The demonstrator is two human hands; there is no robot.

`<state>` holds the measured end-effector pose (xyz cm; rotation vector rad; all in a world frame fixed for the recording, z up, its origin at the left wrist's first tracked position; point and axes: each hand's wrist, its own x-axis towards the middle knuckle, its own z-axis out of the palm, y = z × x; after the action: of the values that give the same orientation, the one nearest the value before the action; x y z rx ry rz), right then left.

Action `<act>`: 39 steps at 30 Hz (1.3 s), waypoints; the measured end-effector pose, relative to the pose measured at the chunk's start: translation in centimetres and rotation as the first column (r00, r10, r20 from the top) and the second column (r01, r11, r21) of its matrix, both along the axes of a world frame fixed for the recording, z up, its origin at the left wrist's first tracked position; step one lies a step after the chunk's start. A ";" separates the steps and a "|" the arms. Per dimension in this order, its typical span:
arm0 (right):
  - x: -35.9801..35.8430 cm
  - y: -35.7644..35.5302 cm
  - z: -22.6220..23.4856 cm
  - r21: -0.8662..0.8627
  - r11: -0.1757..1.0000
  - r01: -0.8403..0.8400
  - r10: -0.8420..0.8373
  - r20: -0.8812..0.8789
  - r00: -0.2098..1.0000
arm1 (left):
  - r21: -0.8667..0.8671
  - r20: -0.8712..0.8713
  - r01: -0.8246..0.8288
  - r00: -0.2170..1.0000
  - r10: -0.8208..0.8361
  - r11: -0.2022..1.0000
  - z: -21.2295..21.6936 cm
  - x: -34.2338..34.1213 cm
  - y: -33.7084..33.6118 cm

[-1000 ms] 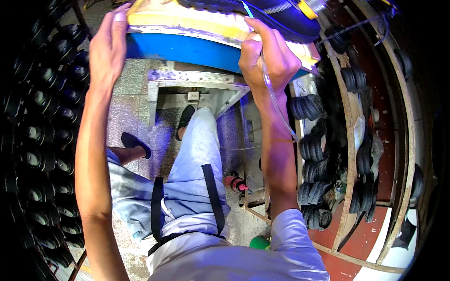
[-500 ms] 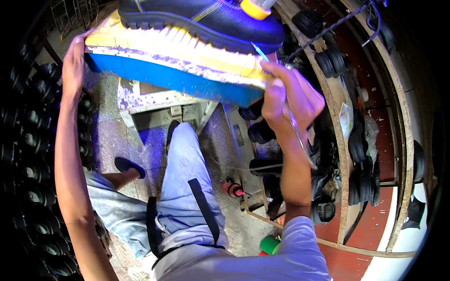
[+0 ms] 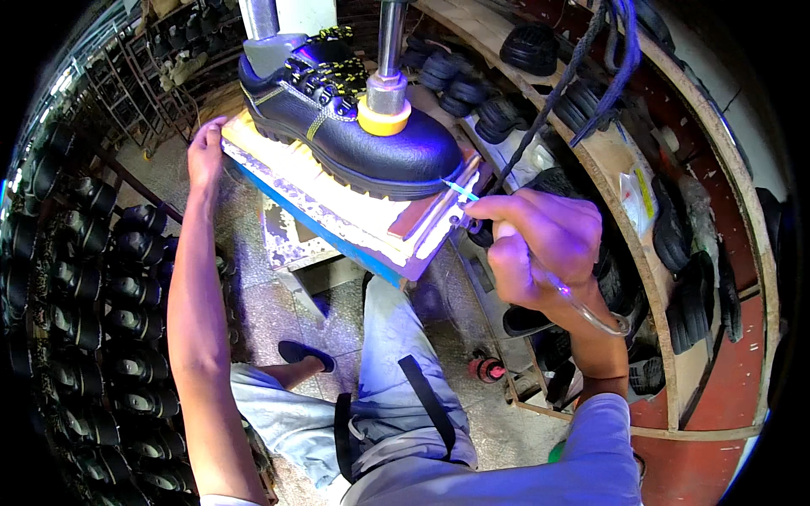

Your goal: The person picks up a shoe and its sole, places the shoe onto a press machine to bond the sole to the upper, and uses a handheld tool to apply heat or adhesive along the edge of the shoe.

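A black leather safety shoe [image 3: 396, 143] with yellow stitching and speckled laces stands sole-down on a blue-sided, worn white and yellow machine platform [image 3: 325, 229]. A metal rod with a yellow-ringed foot [image 3: 386, 116] presses on its upper. At the platform's left corner, my left hand [image 3: 205, 154] grips the edge with its fingers closed. My right hand [image 3: 544, 240] pinches a slim pen-like tool [image 3: 462, 191] with a pale blue tip and a clear, curled tail. That tip is at the sole edge by the toe; whether it touches is unclear.
Stacked black shoes or soles [image 3: 110, 329] fill the left side. On the right, a curved wooden rack [image 3: 629, 232] holds more black soles, with a dark cord [image 3: 548, 118] hanging in front. A red and black object [image 3: 487, 368] lies on the floor below.
My view has tilted up, so the whole shoe and the pressing rod now show. The tool's tip stays near the toe's sole edge; my left hand keeps the platform's corner.
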<state>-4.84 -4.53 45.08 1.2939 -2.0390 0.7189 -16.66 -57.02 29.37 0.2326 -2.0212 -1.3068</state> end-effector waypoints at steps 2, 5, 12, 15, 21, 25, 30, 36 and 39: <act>0.1 0.2 0.2 -0.009 1.000 0.003 -0.003 0.008 1.000 | 0.005 0.024 0.001 1.000 -0.001 1.000 -0.1 -1.5 0.0; 0.2 0.6 0.2 -0.017 1.000 0.018 -0.019 -0.012 1.000 | 0.056 0.049 0.024 0.998 -0.027 0.998 0.1 -2.5 0.1; 5.0 2.8 1.2 -0.188 0.944 -0.270 0.311 0.239 0.920 | 0.023 0.086 -0.107 0.991 0.105 0.994 2.1 1.2 2.5; 5.8 0.8 0.0 -0.295 0.944 -0.146 0.308 0.637 0.707 | 0.004 -0.169 -0.174 0.970 0.173 0.985 0.7 6.2 3.5; 0.1 -7.9 -7.8 -0.492 0.865 -0.103 0.358 0.460 0.812 | 0.045 -0.303 -0.344 0.890 0.340 0.938 -0.1 21.0 17.9; -0.4 -10.3 -5.6 -0.264 0.959 0.105 0.031 0.463 0.886 | -0.188 -0.049 -0.076 0.996 0.068 0.979 1.9 26.6 22.7; -2.7 -10.4 -5.1 0.003 0.945 0.327 -0.278 0.534 0.798 | -0.678 -0.188 -0.121 0.982 -0.012 0.725 13.3 16.2 20.4; -9.9 -9.6 -3.6 -0.049 0.987 0.155 -0.088 0.637 0.766 | -0.235 0.403 0.588 0.783 -0.473 0.774 21.0 5.3 15.7; -13.2 -8.8 -4.4 -0.133 0.990 -0.047 0.126 0.680 0.722 | -0.185 0.311 0.498 0.847 -0.431 0.847 20.3 5.7 16.9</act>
<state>-18.01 -13.37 40.72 1.1603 -2.4617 1.5207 -10.92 -40.15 49.72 -0.2493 -2.5605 -1.3238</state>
